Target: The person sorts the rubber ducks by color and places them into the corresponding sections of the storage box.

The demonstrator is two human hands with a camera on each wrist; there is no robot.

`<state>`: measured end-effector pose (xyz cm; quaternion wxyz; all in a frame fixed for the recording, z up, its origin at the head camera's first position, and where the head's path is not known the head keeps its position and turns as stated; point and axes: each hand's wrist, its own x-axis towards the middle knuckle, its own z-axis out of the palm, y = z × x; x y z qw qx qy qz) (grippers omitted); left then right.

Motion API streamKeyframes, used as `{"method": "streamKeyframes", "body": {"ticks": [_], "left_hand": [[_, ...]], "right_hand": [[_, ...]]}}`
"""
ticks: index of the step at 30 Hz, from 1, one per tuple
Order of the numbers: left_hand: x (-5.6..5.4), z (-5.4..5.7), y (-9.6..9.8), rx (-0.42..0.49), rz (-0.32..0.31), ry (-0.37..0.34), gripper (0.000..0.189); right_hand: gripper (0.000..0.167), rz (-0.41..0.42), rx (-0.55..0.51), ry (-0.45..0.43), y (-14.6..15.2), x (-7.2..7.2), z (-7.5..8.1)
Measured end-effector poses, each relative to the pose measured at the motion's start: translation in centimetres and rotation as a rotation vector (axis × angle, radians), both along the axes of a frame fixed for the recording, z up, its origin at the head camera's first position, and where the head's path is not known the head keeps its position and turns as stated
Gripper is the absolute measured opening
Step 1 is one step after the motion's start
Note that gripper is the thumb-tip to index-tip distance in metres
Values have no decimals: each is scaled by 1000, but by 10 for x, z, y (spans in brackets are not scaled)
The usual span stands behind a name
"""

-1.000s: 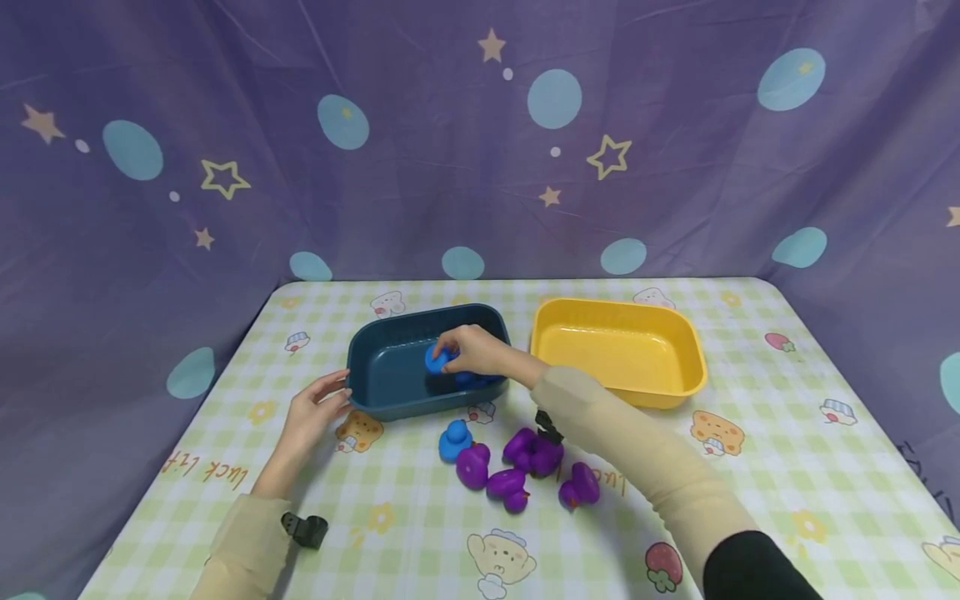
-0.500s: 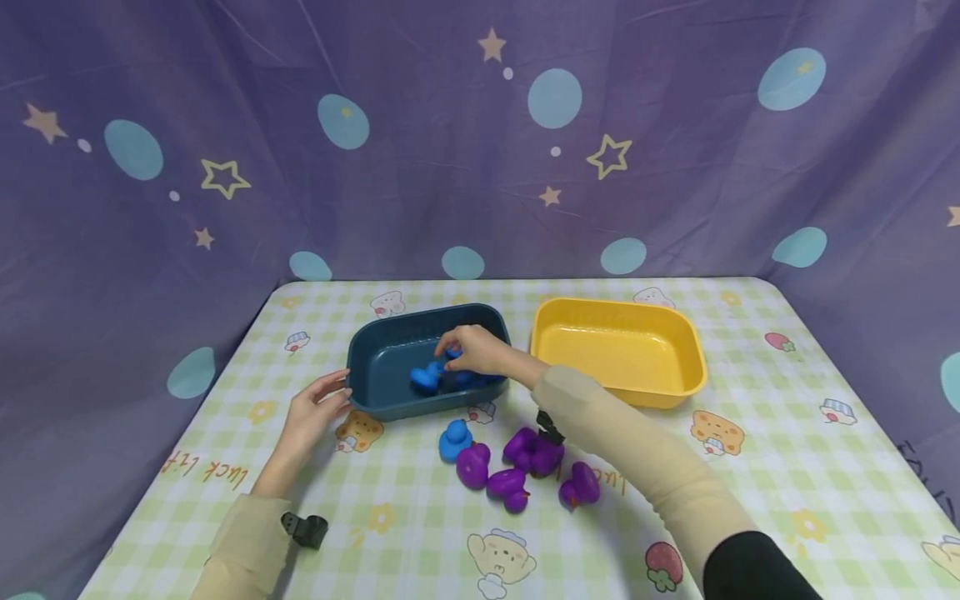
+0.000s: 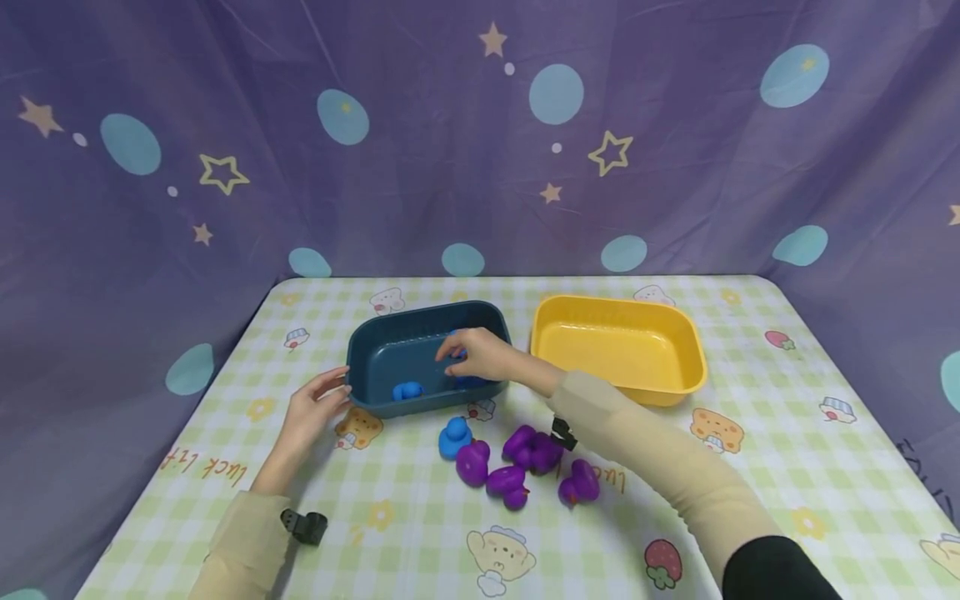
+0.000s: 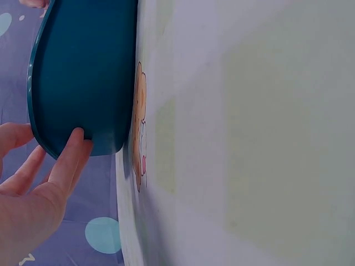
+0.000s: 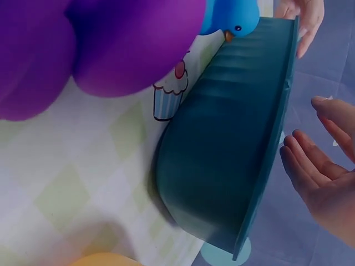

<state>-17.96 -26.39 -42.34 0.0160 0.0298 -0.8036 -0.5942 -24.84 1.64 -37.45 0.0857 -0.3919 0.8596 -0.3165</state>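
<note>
My left hand (image 3: 313, 408) touches the left end of the dark teal tub (image 3: 386, 410), its fingers fairly straight against the outer wall and rim. My right hand (image 3: 480, 353) hovers over the tub's right half, its fingers spread apart and holding nothing. A blue rubber duck (image 3: 407, 391) lies near the tub's front wall. More blue shows beneath my right hand, partly hidden by it. On the cloth in front of the tub sits another blue rubber duck (image 3: 455, 438), touching or close beside a purple rubber duck (image 3: 472, 464).
Several more purple ducks (image 3: 507, 487) lie on the checked tablecloth (image 3: 420, 533) below my right forearm. A yellow tub (image 3: 618, 392) stands to the right of the teal one. Behind the table hangs a purple curtain (image 3: 450, 167).
My right hand has let go of a blue duck inside the teal tub. That duck has ended up further left, near the front wall. My left hand has stayed at the tub's end.
</note>
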Motion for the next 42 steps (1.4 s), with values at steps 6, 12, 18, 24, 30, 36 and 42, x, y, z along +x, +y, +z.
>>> {"method": "streamKeyframes", "body": {"ticks": [6, 12, 18, 24, 30, 36, 42], "left_hand": [[-1, 1, 1, 2, 3, 5, 41], [-2, 0, 1, 9, 4, 20, 40], [-4, 0, 0, 20, 9, 21, 40], [-4, -1, 0, 17, 15, 23, 40], [-3, 0, 0, 8, 6, 23, 40], [-2, 0, 0, 11, 5, 16, 41], [-1, -1, 0, 2, 4, 10, 41]], "right_hand": [[22, 32, -35, 3, 4, 7, 4], [22, 58, -45, 17, 7, 14, 8], [21, 93, -76, 11, 10, 21, 10], [21, 113, -52, 25, 12, 30, 14], [22, 131, -23, 38, 13, 38, 15], [23, 153, -20, 42, 14, 45, 14], [24, 187, -44, 19, 15, 51, 11]]}}
